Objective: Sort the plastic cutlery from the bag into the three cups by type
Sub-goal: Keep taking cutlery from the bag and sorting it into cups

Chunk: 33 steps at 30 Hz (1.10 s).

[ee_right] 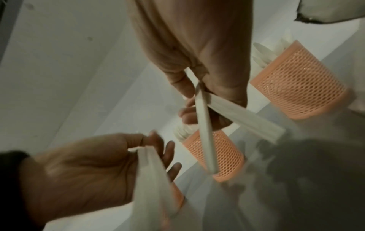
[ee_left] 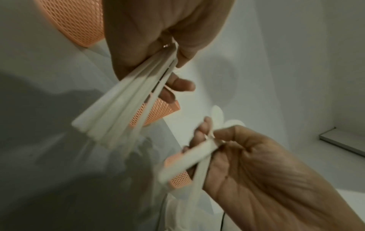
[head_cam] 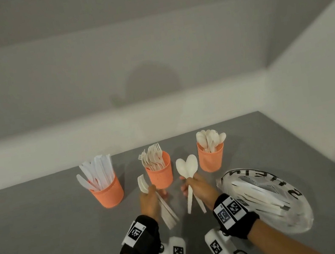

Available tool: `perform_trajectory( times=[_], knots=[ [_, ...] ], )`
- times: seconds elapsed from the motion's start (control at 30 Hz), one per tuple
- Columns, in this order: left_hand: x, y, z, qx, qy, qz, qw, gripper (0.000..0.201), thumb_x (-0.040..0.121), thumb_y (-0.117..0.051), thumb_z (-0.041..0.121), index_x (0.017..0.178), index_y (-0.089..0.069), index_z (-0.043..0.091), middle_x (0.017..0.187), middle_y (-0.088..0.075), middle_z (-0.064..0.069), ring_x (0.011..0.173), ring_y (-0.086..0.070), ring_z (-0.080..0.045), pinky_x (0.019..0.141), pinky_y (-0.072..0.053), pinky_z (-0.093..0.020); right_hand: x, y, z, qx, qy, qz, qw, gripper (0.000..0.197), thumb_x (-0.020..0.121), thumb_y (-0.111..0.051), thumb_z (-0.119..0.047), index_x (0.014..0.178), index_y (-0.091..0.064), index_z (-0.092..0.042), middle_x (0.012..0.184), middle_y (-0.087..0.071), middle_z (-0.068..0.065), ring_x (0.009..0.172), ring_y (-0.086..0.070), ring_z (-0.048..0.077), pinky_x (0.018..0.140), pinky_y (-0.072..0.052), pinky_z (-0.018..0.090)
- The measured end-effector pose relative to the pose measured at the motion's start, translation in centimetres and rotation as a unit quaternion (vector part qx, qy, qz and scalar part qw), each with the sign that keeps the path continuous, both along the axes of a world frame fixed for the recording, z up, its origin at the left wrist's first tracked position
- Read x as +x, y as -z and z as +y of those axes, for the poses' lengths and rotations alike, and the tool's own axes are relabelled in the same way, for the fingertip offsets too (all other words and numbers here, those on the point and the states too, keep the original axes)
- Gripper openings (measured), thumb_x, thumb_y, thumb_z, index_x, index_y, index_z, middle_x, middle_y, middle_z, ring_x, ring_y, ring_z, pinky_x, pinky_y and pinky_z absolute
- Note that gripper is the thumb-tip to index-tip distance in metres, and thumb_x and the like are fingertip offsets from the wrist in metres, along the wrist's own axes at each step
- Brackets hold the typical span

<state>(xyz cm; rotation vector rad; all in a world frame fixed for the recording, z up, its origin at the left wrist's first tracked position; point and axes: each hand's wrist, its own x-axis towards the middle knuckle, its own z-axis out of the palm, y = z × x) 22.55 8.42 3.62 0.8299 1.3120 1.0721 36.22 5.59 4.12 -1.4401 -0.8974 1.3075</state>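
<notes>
The left hand (head_cam: 149, 199) grips a small bundle of forks (head_cam: 163, 206); the right hand (head_cam: 197, 186) grips two spoons (head_cam: 186, 163), bowls up. Right of the right hand, the bag (head_cam: 264, 199) lies on the surface (head_cam: 45, 226), cutlery remaining inside. Beyond the hands, the knife cup (head_cam: 107, 193), fork cup (head_cam: 159, 170) and spoon cup (head_cam: 211, 157) are well filled. Sorting appears largely complete.

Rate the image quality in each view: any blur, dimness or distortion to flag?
Head view: dim, soft, wide-angle bend in the wall lines; cups and the two spoons in the right hand still readable. Left wrist view: handles held by the left hand smear with motion blur. Right wrist view: dark, noisy lower right, blurred handles.
</notes>
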Motion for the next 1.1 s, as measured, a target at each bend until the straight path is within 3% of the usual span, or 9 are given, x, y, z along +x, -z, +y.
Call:
perform_trajectory(
  times=[0.1,0.2,0.23,0.3,0.4,0.5,0.83,0.97,1.1],
  knots=[
    [0.0,-0.4,1.5,0.030,0.008,-0.012,0.999,0.036,0.095,-0.049,0.016,0.060,-0.042,0.011,0.036,-0.039,0.006,0.032,-0.039,-0.008,0.046,-0.037,-0.025,2.0,-1.0,1.2,0.030,0.072,0.013,0.997,0.026,0.082,-0.039,0.003,0.098,-0.055,-0.011,0.075,-0.055,-0.002,0.048,-0.039,0.005,0.047,-0.034,0.015],
    [0.1,-2.0,4.1,0.088,-0.004,0.033,0.996,0.040,0.089,-0.059,0.034,0.056,-0.045,0.015,0.036,-0.040,0.008,0.039,-0.038,-0.013,0.052,-0.035,-0.027,4.1,-3.7,2.9,0.083,0.182,0.070,0.977,0.019,0.068,-0.045,-0.006,0.083,-0.057,-0.007,0.059,-0.049,-0.003,0.044,-0.034,0.006,0.045,-0.028,0.017],
    [0.3,-2.9,5.0,0.102,-0.017,0.035,0.994,0.043,0.089,-0.058,0.037,0.055,-0.044,0.016,0.038,-0.042,0.007,0.044,-0.039,-0.015,0.055,-0.036,-0.029,4.9,-4.9,3.4,0.105,0.209,0.090,0.968,0.012,0.073,-0.044,-0.003,0.073,-0.056,-0.007,0.050,-0.044,-0.005,0.042,-0.034,0.006,0.047,-0.028,0.018],
    [0.9,-4.8,6.4,0.125,-0.044,0.033,0.991,0.047,0.091,-0.052,0.040,0.053,-0.041,0.016,0.045,-0.044,0.001,0.047,-0.041,-0.016,0.059,-0.038,-0.029,6.8,-6.8,4.4,0.127,0.255,0.139,0.948,0.027,0.081,-0.036,0.008,0.062,-0.048,-0.007,0.043,-0.038,-0.005,0.038,-0.035,0.006,0.047,-0.032,0.018],
    [2.2,-7.1,8.1,0.176,-0.072,0.034,0.981,0.053,0.094,-0.045,0.042,0.050,-0.039,0.015,0.040,-0.045,0.004,0.041,-0.044,-0.010,0.057,-0.040,-0.026,9.6,-8.4,6.0,0.163,0.308,0.135,0.927,0.030,0.080,-0.034,0.010,0.062,-0.044,-0.011,0.056,-0.038,0.001,0.045,-0.037,0.007,0.047,-0.038,0.016],
    [3.4,-7.8,9.7,0.207,-0.070,0.038,0.975,0.053,0.096,-0.043,0.041,0.049,-0.043,0.016,0.040,-0.047,0.004,0.045,-0.045,-0.012,0.057,-0.041,-0.026,11.3,-7.7,7.7,0.177,0.361,0.119,0.908,0.032,0.082,-0.034,0.012,0.064,-0.045,-0.013,0.063,-0.042,0.000,0.055,-0.041,0.011,0.059,-0.039,0.019],
    [5.7,-4.3,12.0,0.208,-0.070,0.092,0.971,0.047,0.092,-0.053,0.037,0.060,-0.048,0.003,0.049,-0.047,-0.008,0.033,-0.042,-0.003,0.043,-0.040,-0.014,11.4,-3.7,9.5,0.163,0.334,0.116,0.921,0.031,0.077,-0.033,0.012,0.058,-0.041,-0.011,0.064,-0.045,0.006,0.062,-0.048,0.020,0.068,-0.046,0.032],
    [5.8,-2.9,12.3,0.195,-0.073,0.118,0.971,0.044,0.091,-0.054,0.038,0.066,-0.054,0.002,0.053,-0.053,-0.006,0.040,-0.049,-0.007,0.058,-0.044,-0.027,11.2,-2.5,9.9,0.153,0.337,0.093,0.924,0.036,0.078,-0.031,0.017,0.060,-0.044,-0.011,0.068,-0.053,0.007,0.069,-0.055,0.020,0.073,-0.045,0.034],
    [5.8,-1.8,12.4,0.210,-0.070,0.149,0.964,0.034,0.084,-0.051,0.045,0.065,-0.055,0.017,0.062,-0.057,-0.002,0.058,-0.055,-0.014,0.071,-0.047,-0.034,11.2,-1.1,10.2,0.141,0.351,0.077,0.923,0.039,0.081,-0.030,0.017,0.062,-0.045,-0.013,0.077,-0.060,0.005,0.078,-0.059,0.017,0.078,-0.043,0.033]
  ],
)
